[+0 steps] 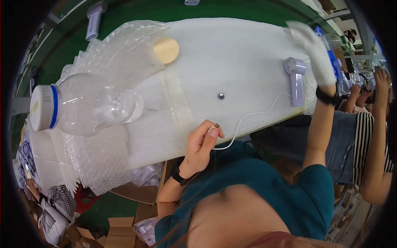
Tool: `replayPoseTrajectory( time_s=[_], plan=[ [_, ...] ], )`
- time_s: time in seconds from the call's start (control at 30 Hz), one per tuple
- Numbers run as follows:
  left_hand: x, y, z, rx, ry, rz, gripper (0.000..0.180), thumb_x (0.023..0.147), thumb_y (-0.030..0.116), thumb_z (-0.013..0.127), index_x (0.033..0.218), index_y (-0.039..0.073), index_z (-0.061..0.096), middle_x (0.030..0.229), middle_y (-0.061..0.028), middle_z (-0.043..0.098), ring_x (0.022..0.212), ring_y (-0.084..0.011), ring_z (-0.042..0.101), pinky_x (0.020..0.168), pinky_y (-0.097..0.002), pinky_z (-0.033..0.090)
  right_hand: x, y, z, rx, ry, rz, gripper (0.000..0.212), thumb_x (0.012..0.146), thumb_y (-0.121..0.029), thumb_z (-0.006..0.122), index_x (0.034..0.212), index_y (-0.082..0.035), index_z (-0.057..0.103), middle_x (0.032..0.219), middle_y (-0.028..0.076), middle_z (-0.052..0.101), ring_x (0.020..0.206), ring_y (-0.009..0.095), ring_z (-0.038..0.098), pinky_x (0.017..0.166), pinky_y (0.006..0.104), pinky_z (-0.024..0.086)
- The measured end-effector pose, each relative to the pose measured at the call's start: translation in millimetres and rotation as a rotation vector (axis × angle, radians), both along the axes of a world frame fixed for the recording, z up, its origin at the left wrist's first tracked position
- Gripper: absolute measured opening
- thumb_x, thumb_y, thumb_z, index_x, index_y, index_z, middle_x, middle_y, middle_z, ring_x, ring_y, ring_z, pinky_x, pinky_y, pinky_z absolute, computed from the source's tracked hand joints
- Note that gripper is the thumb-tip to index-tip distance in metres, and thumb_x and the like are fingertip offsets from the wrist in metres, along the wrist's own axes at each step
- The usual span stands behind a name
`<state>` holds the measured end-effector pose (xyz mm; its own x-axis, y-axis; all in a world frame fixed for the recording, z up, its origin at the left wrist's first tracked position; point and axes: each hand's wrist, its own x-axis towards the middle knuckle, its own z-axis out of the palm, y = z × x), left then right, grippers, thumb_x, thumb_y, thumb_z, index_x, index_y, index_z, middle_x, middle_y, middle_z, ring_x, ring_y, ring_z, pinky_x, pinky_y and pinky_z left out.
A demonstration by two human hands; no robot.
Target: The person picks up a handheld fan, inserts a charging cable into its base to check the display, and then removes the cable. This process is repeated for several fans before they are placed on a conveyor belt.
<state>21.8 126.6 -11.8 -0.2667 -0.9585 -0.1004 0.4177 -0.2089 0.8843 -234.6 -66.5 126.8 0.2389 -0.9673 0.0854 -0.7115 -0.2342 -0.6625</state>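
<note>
Between the fingertips of my left hand point(200, 145) is the plug of a white charging cable point(247, 114), its metal tip pointing up. The cable curves right across the table edge to a lavender handheld fan point(296, 82), lying on the white foam sheet. My right hand point(313, 51), in a white glove, is raised at the far right beyond the fan. Motion smears its fingers, so their grip is unclear. A small dark shiny ball point(221, 96) lies mid-table between my hands.
At the left lies a big clear plastic jar point(95, 105) with a white lid, among bubble wrap point(99, 161). A round cream disc point(166, 50) lies at the back. Another lavender fan point(95, 21) is on the green surface. Cardboard boxes point(120, 231) stand below; people work on both sides.
</note>
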Motion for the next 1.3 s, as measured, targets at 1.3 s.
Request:
replayPoseTrajectory(
  time_s=[1.3],
  plan=[
    [-53, 9, 45, -0.057, 0.104, 0.581, 0.050, 0.070, 0.003, 0.071, 0.102, 0.003, 0.033, 0.098, -0.0093, 0.047, 0.084, -0.0140, 0.053, 0.074, -0.0262, 0.049, 60, 160, -71, 1.039, -0.907, 0.174, 0.044, 0.073, -0.029, 0.068, 0.100, 0.000, 0.052, 0.073, 0.011, 0.059, 0.059, 0.017, 0.058, 0.055, 0.0272, 0.047]
  ],
)
